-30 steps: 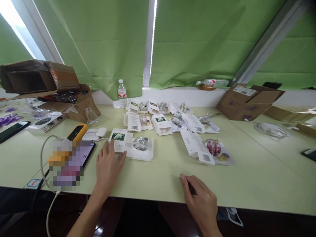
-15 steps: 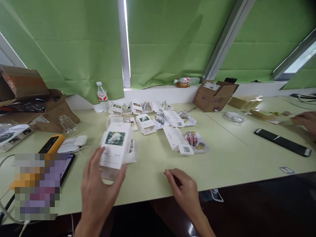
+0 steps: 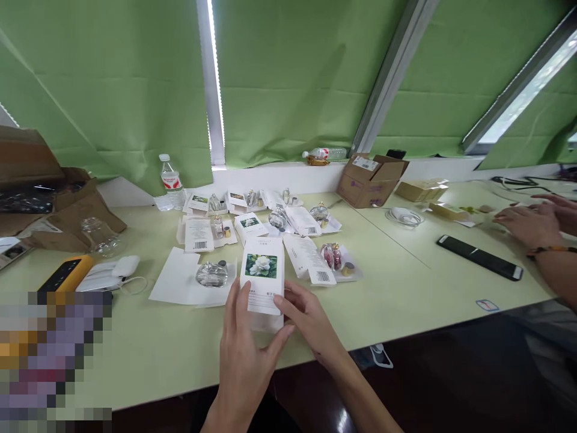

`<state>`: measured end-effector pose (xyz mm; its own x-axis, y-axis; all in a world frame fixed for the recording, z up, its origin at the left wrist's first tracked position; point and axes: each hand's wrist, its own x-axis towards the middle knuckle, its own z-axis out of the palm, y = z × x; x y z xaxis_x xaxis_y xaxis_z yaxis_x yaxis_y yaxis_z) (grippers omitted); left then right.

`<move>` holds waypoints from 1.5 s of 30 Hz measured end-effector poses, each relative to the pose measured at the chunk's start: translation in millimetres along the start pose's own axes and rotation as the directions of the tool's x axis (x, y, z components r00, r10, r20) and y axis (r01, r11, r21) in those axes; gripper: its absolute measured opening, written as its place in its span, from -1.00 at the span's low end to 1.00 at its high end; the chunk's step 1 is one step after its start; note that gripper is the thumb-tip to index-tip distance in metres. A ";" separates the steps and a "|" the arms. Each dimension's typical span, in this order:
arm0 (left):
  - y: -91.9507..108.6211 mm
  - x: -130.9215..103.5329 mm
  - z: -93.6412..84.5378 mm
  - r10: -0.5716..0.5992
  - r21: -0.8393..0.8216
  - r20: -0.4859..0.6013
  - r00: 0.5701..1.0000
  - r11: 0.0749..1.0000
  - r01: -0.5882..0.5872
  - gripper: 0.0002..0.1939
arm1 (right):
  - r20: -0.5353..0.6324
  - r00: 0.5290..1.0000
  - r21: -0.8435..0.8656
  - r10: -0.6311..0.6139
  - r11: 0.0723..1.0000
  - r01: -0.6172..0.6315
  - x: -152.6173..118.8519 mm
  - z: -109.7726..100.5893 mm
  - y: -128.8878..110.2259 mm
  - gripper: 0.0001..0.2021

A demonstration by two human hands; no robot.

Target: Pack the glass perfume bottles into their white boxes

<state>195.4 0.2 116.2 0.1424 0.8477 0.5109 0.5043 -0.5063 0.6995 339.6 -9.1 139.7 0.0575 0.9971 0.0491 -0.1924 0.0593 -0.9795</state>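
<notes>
A white carton (image 3: 262,270) printed with a white flower is held just above the table's near side. My left hand (image 3: 250,343) grips it from the left and below. On its right edge, the fingers and thumb of my right hand (image 3: 309,316) close on the same carton. Left of the carton, a clear round glass bottle (image 3: 211,274) with a dark cap beside it lies in a white tray, next to a blank white sheet (image 3: 175,278). To the right, a bottle with reddish contents (image 3: 331,256) and a gold cap (image 3: 347,269) lie by an opened carton (image 3: 311,260).
Several more opened cartons with bottles lie behind, including one with a barcode (image 3: 199,235). Cardboard boxes (image 3: 370,182) and a water bottle (image 3: 170,175) stand at the back. A black phone-like bar (image 3: 479,257) and another person's hands (image 3: 532,219) are at right; a yellow device (image 3: 65,278) is at left.
My left hand has brought the carton rightward, uncovering the glass bottle and white sheet. My right hand has come over and taken hold of the carton too. The view has turned slightly right.
</notes>
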 end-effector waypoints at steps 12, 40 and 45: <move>-4.2 78.0 -34.1 -0.184 -0.522 0.515 0.837 0.708 0.476 -0.50 | 0.138 0.990 -0.001 -0.019 1.000 0.020 31.5 -26.1 -20.6 -0.60; -5.6 116.6 -27.9 -0.233 -0.581 0.498 0.835 0.625 0.521 -0.49 | 0.165 0.986 -0.083 0.007 0.997 0.007 92.9 -38.4 -36.1 -0.53; -6.0 116.1 -27.3 -0.264 -0.556 0.488 0.832 0.641 0.529 -0.49 | 0.197 0.980 -0.065 0.003 0.998 0.010 89.8 -38.6 -35.9 -0.58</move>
<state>185.7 97.3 184.9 0.4010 0.9161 -0.0029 -0.0751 0.0360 0.9965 389.5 76.5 171.7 -0.1375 0.9869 0.0840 -0.1276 0.0665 -0.9896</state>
